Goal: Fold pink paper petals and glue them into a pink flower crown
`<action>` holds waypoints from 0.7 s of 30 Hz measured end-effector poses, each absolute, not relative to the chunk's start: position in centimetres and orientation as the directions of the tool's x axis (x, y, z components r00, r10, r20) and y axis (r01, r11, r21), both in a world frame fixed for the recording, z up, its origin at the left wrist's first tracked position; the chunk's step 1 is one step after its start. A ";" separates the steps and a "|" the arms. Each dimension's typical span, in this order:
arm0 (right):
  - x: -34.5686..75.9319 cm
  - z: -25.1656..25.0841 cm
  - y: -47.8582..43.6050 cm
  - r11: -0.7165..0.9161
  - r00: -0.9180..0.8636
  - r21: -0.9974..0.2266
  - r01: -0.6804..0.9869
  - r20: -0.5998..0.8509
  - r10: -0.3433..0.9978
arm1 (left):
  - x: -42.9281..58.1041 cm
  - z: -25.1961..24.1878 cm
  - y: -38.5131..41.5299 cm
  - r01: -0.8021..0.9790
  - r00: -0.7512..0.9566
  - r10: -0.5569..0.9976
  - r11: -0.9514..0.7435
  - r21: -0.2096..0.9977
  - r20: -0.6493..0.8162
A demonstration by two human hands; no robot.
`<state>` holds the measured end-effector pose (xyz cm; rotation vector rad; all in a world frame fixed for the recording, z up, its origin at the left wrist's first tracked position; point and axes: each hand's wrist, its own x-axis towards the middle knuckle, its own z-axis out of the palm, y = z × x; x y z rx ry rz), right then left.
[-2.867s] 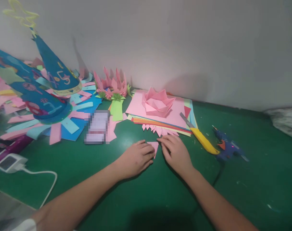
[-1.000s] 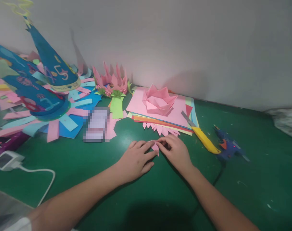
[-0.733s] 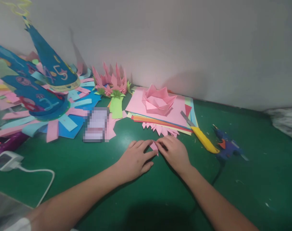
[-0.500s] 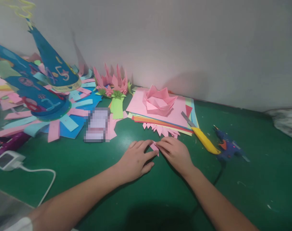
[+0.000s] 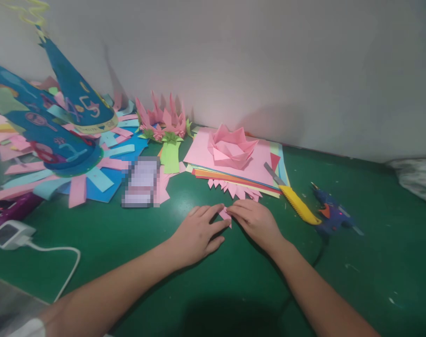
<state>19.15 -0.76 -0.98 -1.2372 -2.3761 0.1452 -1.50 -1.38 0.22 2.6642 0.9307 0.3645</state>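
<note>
Between my hands, low over the green table, is a small pink piece of paper with a pointed lower end. My left hand holds its left side and lower part with thumb and fingers. The fingertips of my right hand pinch its upper right edge. Just beyond my hands lies a row of pointed pink paper pieces, partly under a stack of coloured paper. On the stack rests a pink folded paper flower.
A yellow utility knife leans on the stack, blade out. Right of it lies a blue glue gun with a cord. Leftward are a phone, a pink paper crown, blue cone hats and a white device with cable.
My fingers have shifted very slightly on the pink paper. Both hands otherwise stay in place, and the surrounding things have not moved.
</note>
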 end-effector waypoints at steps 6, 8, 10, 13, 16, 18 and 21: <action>19.1 -0.9 -0.6 0.598 -0.513 -0.293 0.746 0.321 0.796 | -1.5 0.3 -1.3 0.567 0.762 0.636 -0.746 0.348 0.122; 19.2 -0.8 -0.6 0.606 -0.523 -0.293 0.739 0.317 0.791 | -1.5 0.3 -1.3 0.566 0.764 0.634 -0.749 0.343 0.124; 19.4 -0.7 -0.6 0.618 -0.536 -0.291 0.730 0.316 0.783 | -1.5 0.3 -1.3 0.562 0.765 0.630 -0.754 0.341 0.133; 19.5 -0.6 -0.6 0.624 -0.545 -0.291 0.725 0.312 0.778 | -1.5 0.2 -1.3 0.557 0.765 0.628 -0.757 0.342 0.144; 19.4 -0.4 -0.8 0.623 -0.543 -0.300 0.723 0.311 0.780 | -1.5 0.2 -1.3 0.560 0.765 0.629 -0.756 0.339 0.140; 19.2 -0.3 -0.9 0.604 -0.522 -0.309 0.734 0.311 0.794 | -1.5 0.2 -1.3 0.563 0.764 0.630 -0.756 0.334 0.138; 18.6 0.1 -1.1 0.560 -0.479 -0.317 0.765 0.302 0.824 | -1.5 0.2 -1.3 0.565 0.764 0.630 -0.758 0.326 0.139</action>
